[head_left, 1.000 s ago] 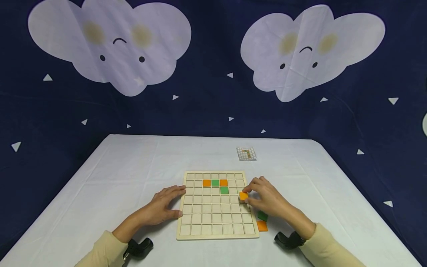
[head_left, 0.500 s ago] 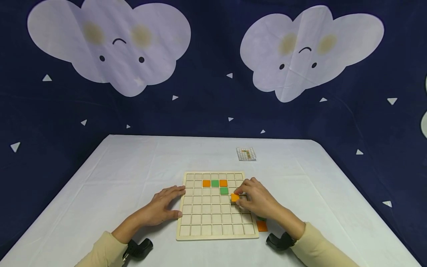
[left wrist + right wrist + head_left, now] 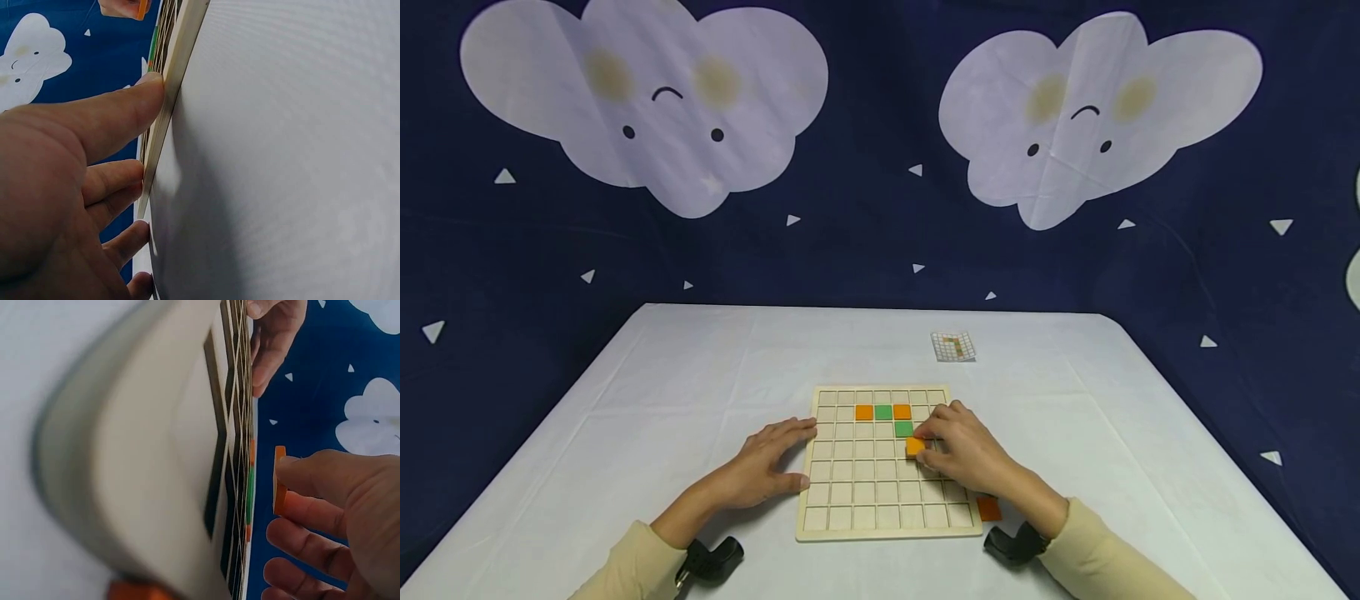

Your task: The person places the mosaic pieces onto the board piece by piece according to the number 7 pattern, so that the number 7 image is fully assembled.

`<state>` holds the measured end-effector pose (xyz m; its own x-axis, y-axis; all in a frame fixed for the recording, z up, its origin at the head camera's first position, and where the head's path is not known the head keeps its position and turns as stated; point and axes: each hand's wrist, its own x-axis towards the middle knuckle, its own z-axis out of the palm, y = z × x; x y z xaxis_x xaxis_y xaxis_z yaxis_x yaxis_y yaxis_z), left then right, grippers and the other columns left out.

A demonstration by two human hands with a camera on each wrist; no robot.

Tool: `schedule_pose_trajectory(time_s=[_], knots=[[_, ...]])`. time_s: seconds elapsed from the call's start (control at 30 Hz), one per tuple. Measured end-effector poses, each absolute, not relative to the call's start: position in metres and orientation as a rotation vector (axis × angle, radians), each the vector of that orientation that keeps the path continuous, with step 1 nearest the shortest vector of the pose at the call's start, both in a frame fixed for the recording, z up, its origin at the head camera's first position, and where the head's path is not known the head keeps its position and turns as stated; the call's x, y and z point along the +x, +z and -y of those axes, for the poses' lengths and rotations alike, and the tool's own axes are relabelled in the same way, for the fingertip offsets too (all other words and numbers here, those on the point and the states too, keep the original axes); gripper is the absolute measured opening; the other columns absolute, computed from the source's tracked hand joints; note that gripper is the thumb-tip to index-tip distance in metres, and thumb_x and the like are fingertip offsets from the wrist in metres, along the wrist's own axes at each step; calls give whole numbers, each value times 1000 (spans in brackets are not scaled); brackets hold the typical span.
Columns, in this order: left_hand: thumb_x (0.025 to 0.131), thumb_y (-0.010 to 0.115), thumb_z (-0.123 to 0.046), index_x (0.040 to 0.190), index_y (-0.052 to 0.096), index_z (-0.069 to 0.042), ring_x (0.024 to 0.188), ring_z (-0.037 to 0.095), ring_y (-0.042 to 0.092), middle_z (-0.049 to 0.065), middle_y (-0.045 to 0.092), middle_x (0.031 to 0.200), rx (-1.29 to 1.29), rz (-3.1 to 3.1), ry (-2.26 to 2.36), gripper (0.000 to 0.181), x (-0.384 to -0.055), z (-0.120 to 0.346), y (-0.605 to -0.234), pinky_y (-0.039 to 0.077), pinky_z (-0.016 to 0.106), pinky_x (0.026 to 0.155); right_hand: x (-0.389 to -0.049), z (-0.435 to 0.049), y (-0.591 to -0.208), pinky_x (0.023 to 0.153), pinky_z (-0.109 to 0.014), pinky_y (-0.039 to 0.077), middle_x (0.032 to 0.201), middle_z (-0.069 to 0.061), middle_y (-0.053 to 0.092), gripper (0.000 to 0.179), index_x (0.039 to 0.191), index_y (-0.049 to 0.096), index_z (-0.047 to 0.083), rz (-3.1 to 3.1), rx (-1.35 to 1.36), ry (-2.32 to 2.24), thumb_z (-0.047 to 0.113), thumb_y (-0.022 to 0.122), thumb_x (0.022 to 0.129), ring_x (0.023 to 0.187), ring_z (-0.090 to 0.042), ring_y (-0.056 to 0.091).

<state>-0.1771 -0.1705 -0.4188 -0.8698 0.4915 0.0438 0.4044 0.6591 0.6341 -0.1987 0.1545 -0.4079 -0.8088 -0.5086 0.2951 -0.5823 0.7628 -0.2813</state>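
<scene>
Leftward over the board (image 3: 850, 493), the right hand (image 3: 964, 450) has carried a tile (image 3: 914, 448), pinched clear above it. Probably light, stiff; best held by opposite edges. Left hand (image 3: 763, 467), fingers extended, touches the board's left edge. Beyond lies a card (image 3: 953, 347).

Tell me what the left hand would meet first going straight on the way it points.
The wooden board, straight away: the left hand has its thumb against the board's edge.

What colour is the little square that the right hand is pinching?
Orange; the square in the right hand shows best in the head view.
</scene>
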Motion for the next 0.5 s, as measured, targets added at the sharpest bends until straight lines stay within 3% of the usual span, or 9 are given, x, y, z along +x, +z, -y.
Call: schedule_pose_trajectory(time_s=[0.5], knots=[[83, 71, -26, 139, 44, -3, 141, 43, 24, 13, 36, 151, 753, -2745, 992, 67, -178, 171, -421, 17, 66, 107, -200, -145, -411, 78, -29, 41, 96, 7, 62, 19, 96, 73, 17, 2784, 869, 533, 27, 74, 79, 87, -8, 44]])
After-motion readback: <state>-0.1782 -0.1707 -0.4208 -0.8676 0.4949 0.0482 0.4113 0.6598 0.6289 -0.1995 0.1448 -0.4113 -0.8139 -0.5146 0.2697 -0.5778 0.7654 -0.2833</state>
